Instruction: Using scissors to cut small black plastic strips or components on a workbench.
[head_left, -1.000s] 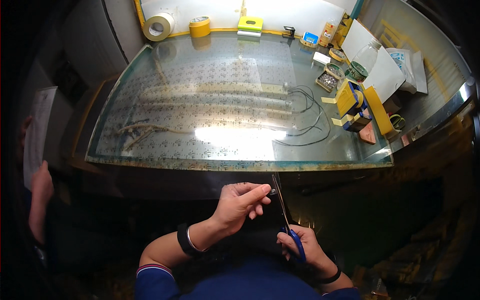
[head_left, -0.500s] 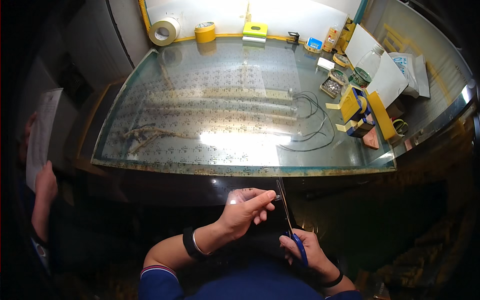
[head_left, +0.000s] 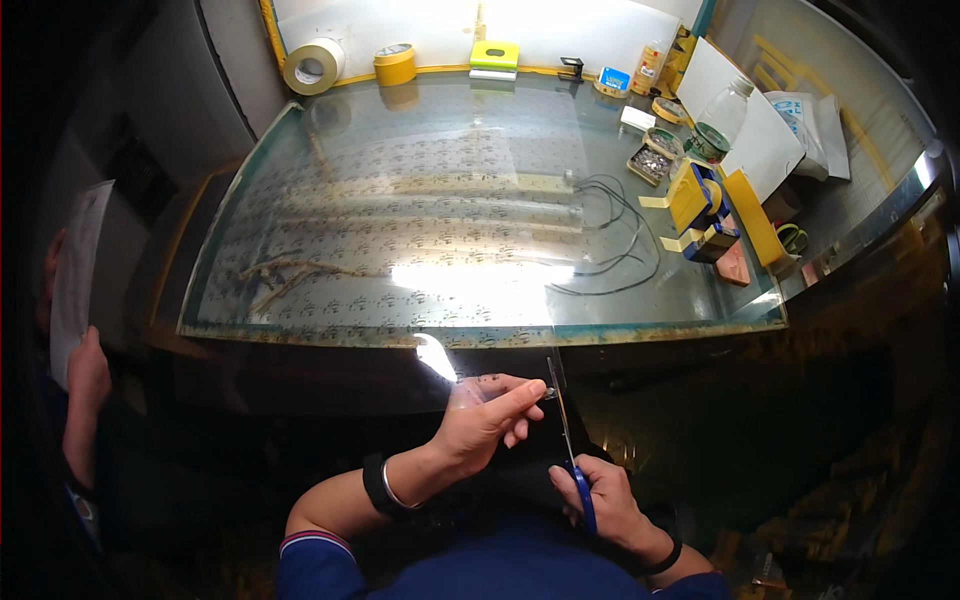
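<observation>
My left hand (head_left: 487, 418) is closed in a pinch on a thin clear film (head_left: 436, 357), which catches a bright glare beside the fingers. Little of the film's outline shows against the dark background. My right hand (head_left: 612, 498) grips scissors (head_left: 585, 492) by their blue handles. The long, narrow blades point away from me and pass just right of my left fingertips, looking nearly together. Whether the blades touch the film is too fine to tell. Both hands are in front of the near edge of a glass-topped light table (head_left: 650, 334).
A clear sheet with small dark printed marks (head_left: 330, 225) covers much of the glass. Dark cables (head_left: 625, 225) lie right of it. Blue tape dispensers (head_left: 712, 243), a tub of small pieces (head_left: 650, 164) and a jar (head_left: 712, 140) stand at right. Tape rolls (head_left: 395, 65) line the back. Another person's hand (head_left: 88, 365) holds papers at left.
The view has shifted slightly. The scissors and my right hand have moved a little to the left, and the film beside my left hand now shows a strong glare.
</observation>
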